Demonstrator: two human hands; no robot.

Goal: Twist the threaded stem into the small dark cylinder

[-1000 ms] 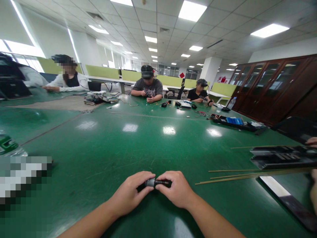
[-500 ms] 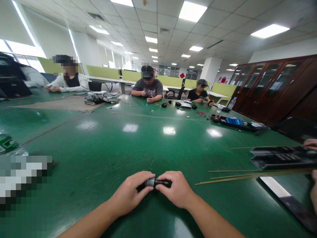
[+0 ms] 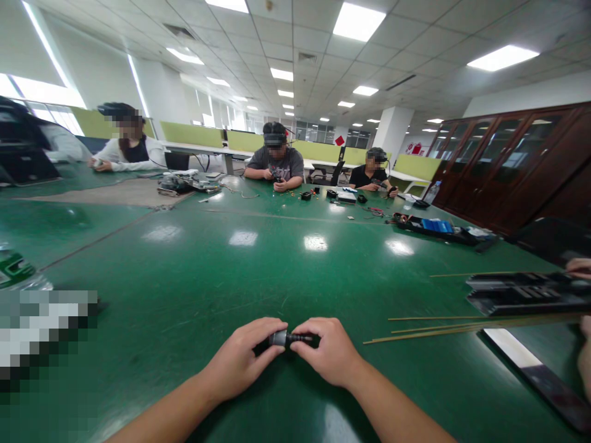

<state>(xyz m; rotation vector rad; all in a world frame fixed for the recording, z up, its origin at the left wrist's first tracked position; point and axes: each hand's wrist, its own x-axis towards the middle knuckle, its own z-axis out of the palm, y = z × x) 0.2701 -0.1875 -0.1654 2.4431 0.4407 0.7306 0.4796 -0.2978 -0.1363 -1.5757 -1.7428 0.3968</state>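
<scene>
A small dark cylindrical object (image 3: 279,338) lies level between my two hands, low in the middle of the view. My left hand (image 3: 247,357) grips its wider grey-and-black end between thumb and fingers. The narrower, ridged black end is in the grasp of my right hand (image 3: 330,352). Both hands are just over the green table (image 3: 221,277), and the outer ends of the object are partly hidden by my fingers.
Thin sticks (image 3: 429,329) and a black grooved part (image 3: 512,292), touched by another person's hand, are at right, beside a flat black-and-white object (image 3: 530,369). A plastic bottle (image 3: 21,271) stands left. Three people (image 3: 277,160) sit across the table near a black tray (image 3: 415,226).
My hands and the object have hardly moved; my left hand is shifted very slightly left. The person at the far left has moved their head and hands a little.
</scene>
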